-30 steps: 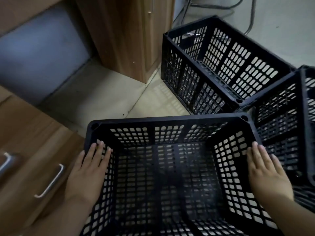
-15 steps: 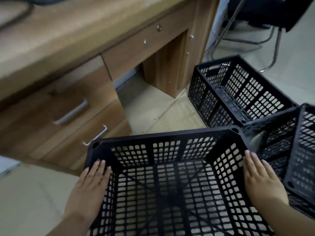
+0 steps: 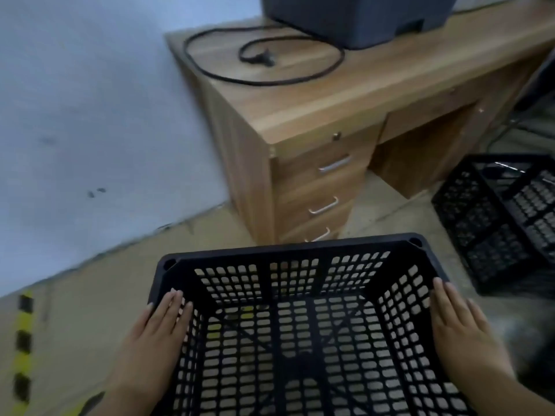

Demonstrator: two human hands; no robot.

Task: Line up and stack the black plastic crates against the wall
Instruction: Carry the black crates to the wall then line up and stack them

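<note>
A black perforated plastic crate [image 3: 288, 250] fills the lower middle of the head view, held off the floor between my palms. My left hand [image 3: 156, 331] presses flat against its left wall and my right hand [image 3: 462, 328] against its right wall, fingers pointing forward. A second black crate [image 3: 492, 223] stands on the floor at the right edge. The pale blue wall [image 3: 90, 130] runs along the left, meeting the floor beyond the held crate's left corner.
A wooden desk [image 3: 330, 94] with drawers stands against the wall ahead, bearing a dark printer [image 3: 360, 16] and a coiled black cable [image 3: 261, 55]. Yellow-black tape [image 3: 22, 340] marks the floor at the far left. Bare floor [image 3: 99, 283] lies between wall and crate.
The view has swung left and up, bringing the wall and desk top into sight. The held crate has moved left away from the other crates, still pressed between both hands.
</note>
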